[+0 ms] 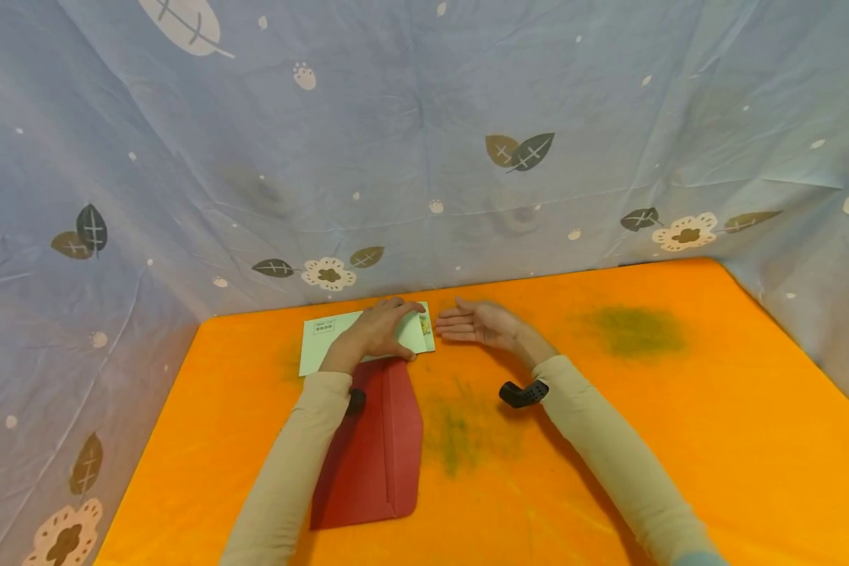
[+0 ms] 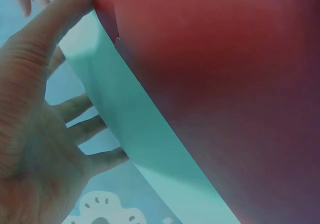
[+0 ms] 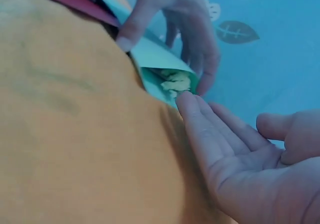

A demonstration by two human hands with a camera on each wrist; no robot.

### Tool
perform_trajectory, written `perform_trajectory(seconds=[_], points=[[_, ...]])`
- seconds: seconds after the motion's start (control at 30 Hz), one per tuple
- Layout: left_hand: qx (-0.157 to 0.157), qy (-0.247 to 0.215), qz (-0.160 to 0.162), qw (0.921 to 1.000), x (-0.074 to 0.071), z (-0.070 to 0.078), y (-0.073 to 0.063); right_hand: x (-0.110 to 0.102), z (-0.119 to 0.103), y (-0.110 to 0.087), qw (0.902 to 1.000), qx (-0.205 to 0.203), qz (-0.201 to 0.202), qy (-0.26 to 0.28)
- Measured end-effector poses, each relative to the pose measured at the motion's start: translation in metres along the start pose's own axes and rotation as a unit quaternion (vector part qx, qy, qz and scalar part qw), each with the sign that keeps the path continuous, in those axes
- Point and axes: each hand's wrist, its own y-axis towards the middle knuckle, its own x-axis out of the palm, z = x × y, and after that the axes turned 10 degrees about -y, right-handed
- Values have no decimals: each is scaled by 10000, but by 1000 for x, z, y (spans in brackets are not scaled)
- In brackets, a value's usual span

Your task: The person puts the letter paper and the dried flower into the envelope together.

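A pale green envelope lies near the back edge of the table, small printing at its left end. My left hand spans its right part, thumb at the near edge and fingers at the far edge. The right wrist view shows this grip bowing the envelope's mouth apart. A pale yellow patterned patch shows within the mouth; whether it is a card or printing, I cannot tell. My right hand is palm up with straight fingers, fingertips close to the mouth; contact is unclear.
A larger red envelope lies under my left forearm, its flap to the right, bordering the green one. The orange table cover has dark green smudges. A patterned blue-grey curtain hangs behind and at both sides.
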Motion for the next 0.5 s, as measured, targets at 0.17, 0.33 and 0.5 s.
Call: perform_trajectory(seconds=[0.17, 0.33, 0.5], points=[[19, -24, 12, 10000, 0, 0, -1, 3, 6, 5, 9998, 48, -189, 22], [15, -29, 17, 10000, -1, 0, -1, 10, 8, 13, 9998, 23, -221, -1], [38, -30, 23, 10000, 0, -1, 0, 17, 8, 19, 9997, 16, -67, -217]])
